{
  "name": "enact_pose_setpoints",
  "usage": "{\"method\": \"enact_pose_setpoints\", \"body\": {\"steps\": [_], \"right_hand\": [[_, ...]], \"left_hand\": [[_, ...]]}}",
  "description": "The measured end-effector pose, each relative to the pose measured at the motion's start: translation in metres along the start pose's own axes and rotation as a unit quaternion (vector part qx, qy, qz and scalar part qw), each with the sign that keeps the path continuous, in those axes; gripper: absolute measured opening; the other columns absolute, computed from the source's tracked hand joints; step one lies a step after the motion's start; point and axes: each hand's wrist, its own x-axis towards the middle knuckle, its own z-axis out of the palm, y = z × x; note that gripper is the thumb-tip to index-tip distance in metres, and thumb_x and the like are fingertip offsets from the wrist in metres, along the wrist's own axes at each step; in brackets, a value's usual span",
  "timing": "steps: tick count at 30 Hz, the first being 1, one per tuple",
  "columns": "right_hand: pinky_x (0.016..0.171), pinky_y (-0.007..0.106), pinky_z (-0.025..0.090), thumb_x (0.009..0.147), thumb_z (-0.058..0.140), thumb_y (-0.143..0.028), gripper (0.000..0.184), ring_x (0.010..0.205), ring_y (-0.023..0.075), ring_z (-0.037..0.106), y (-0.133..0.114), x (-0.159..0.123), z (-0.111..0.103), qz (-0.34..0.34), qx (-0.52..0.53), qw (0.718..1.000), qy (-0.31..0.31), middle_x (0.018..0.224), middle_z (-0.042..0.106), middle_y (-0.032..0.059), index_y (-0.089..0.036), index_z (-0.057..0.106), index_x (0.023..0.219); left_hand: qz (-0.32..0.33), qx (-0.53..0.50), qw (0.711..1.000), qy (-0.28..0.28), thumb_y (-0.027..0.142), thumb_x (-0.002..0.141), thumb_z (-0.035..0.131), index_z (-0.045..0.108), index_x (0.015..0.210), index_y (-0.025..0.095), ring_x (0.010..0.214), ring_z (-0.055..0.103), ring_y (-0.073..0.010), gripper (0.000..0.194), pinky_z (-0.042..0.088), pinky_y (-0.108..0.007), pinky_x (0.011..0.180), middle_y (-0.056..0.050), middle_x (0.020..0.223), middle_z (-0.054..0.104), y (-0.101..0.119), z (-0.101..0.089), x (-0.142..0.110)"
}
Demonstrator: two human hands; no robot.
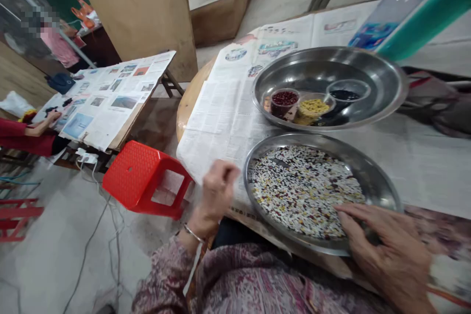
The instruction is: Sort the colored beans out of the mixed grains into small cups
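A round metal tray at the table's near edge holds a spread of white grains mixed with dark red, black and yellow ones. My right hand reaches over the tray's right rim, fingers stretched out and fingertips touching the grains. Left of the tray, my left hand is raised with its fingers curled together, slightly blurred; whatever they may hold is hidden. Behind the tray, a wide metal basin contains clear cups of dark red beans, yellow beans and black beans.
Newspaper covers the table. A plastic bottle and a teal cylinder stand at the back right, near a dark bag. A red stool is on the left, beside another newspaper-covered table where a person in red sits.
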Motion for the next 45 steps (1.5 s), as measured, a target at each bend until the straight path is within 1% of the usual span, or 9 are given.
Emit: {"method": "enact_pose_setpoints", "body": {"steps": [3, 7, 14, 21, 26, 31, 36, 41, 45], "right_hand": [[0.078, 0.038, 0.050, 0.092, 0.062, -0.022, 0.007, 0.079, 0.0243, 0.067, 0.000, -0.002, 0.001, 0.015, 0.005, 1.000, 0.001, 0.083, 0.074, 0.0085, -0.019, 0.069, 0.091], [0.085, 0.039, 0.050, 0.092, 0.062, -0.023, 0.008, 0.084, 0.0229, 0.068, -0.001, -0.005, 0.002, 0.039, -0.004, 0.999, -0.003, 0.087, 0.075, 0.0069, -0.020, 0.070, 0.093], [0.106, 0.053, 0.039, 0.094, 0.062, -0.028, 0.011, 0.094, 0.0255, 0.065, -0.007, 0.016, -0.015, 0.002, -0.086, 0.982, -0.169, 0.095, 0.076, 0.0053, -0.023, 0.072, 0.094], [0.095, 0.044, 0.045, 0.092, 0.062, -0.024, 0.019, 0.106, 0.0245, 0.060, -0.029, 0.051, 0.000, -0.137, 0.031, 0.935, -0.326, 0.115, 0.071, 0.0049, -0.029, 0.072, 0.107], [0.093, 0.045, 0.047, 0.090, 0.059, -0.016, 0.017, 0.106, 0.0268, 0.060, -0.028, 0.064, 0.030, -0.160, 0.004, 0.930, -0.331, 0.114, 0.070, 0.0089, -0.022, 0.072, 0.100], [0.083, 0.039, 0.049, 0.093, 0.047, -0.011, 0.028, 0.097, 0.0243, 0.061, 0.004, 0.077, 0.035, -0.036, -0.045, 0.967, -0.250, 0.104, 0.071, 0.0100, -0.021, 0.071, 0.106], [0.082, 0.047, 0.047, 0.098, 0.050, -0.036, 0.034, 0.104, 0.0334, 0.057, -0.002, 0.098, 0.060, 0.035, -0.134, 0.967, -0.214, 0.115, 0.068, 0.0166, -0.018, 0.067, 0.120], [0.089, 0.044, 0.044, 0.091, 0.057, -0.026, 0.025, 0.104, 0.0294, 0.055, -0.038, 0.096, 0.078, -0.069, 0.000, 0.949, -0.308, 0.112, 0.068, 0.0149, -0.016, 0.066, 0.112], [0.086, 0.039, 0.044, 0.083, 0.061, -0.016, 0.012, 0.094, 0.0239, 0.056, -0.041, 0.082, 0.061, -0.160, 0.066, 0.902, -0.396, 0.099, 0.068, 0.0079, -0.020, 0.068, 0.092]], "left_hand": [[0.155, 0.046, 0.973, -0.165, 0.024, 0.103, 0.050, 0.059, 0.088, 0.020, 0.082, 0.064, -0.0157, 0.018, 0.047, -0.031, 0.077, -0.002, 0.085, 0.068, 0.036, 0.044, -0.013], [0.173, 0.162, 0.939, -0.248, 0.026, 0.100, 0.055, 0.061, 0.092, 0.020, 0.084, 0.063, -0.0186, 0.012, 0.045, -0.034, 0.076, -0.002, 0.085, 0.068, 0.043, 0.069, -0.010], [0.175, 0.109, 0.968, -0.141, 0.024, 0.097, 0.061, 0.065, 0.087, 0.025, 0.086, 0.058, -0.0216, 0.011, 0.043, -0.038, 0.077, -0.004, 0.087, 0.067, 0.022, 0.060, 0.007], [-0.014, -0.025, 0.999, 0.015, 0.017, 0.088, 0.068, 0.068, 0.086, 0.023, 0.118, 0.053, -0.0265, 0.006, 0.045, -0.043, 0.098, -0.009, 0.120, 0.057, 0.001, 0.069, 0.009], [-0.060, -0.105, 0.993, 0.001, 0.014, 0.088, 0.063, 0.067, 0.085, 0.021, 0.123, 0.054, -0.0248, 0.009, 0.046, -0.040, 0.102, -0.009, 0.125, 0.054, -0.009, 0.077, 0.008], [-0.052, -0.120, 0.991, 0.010, 0.015, 0.085, 0.067, 0.062, 0.079, 0.020, 0.120, 0.056, -0.0256, 0.009, 0.046, -0.042, 0.105, -0.010, 0.121, 0.057, -0.012, 0.078, 0.008], [-0.064, -0.131, 0.989, 0.009, 0.020, 0.090, 0.065, 0.062, 0.081, 0.020, 0.119, 0.058, -0.0241, 0.009, 0.047, -0.039, 0.104, -0.009, 0.119, 0.058, -0.011, 0.077, 0.009], [-0.069, -0.139, 0.988, 0.010, 0.023, 0.097, 0.056, 0.061, 0.088, 0.021, 0.119, 0.057, -0.0224, 0.011, 0.046, -0.038, 0.105, -0.009, 0.117, 0.060, -0.011, 0.076, 0.008], [-0.065, -0.136, 0.989, 0.010, 0.021, 0.097, 0.054, 0.060, 0.086, 0.021, 0.120, 0.056, -0.0221, 0.012, 0.045, -0.038, 0.105, -0.008, 0.114, 0.060, -0.012, 0.076, 0.009]]}}
